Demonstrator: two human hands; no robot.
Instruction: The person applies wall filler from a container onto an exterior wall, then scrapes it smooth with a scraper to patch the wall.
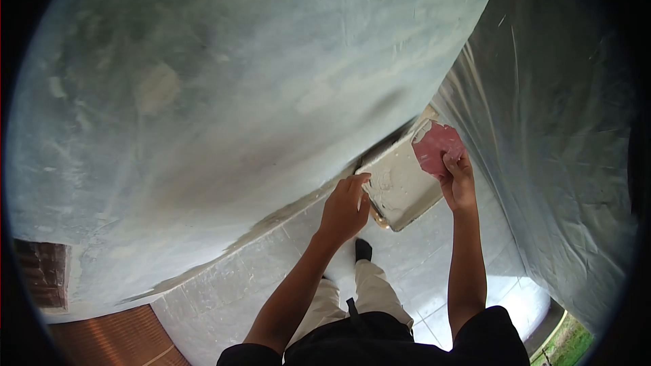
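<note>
A pink flat scraper [436, 147] with pale paste along its upper left edge is pinched between the thumb and fingers of my right hand [458, 179]. Beneath and to the left of it is a shallow tray [400, 183] coated with off-white paste. My left hand [347, 207] is beside the tray's left corner, fingers apart and slightly bent, with nothing visible in it. Whether its fingertips touch the rim cannot be made out.
A large plastered wall [237, 95] fills the left and top. Clear plastic sheeting [542, 135] hangs on the right. Below are a tiled floor [224, 298], my feet, a brown ribbed panel [122, 339] at lower left and grass [573, 346] at lower right.
</note>
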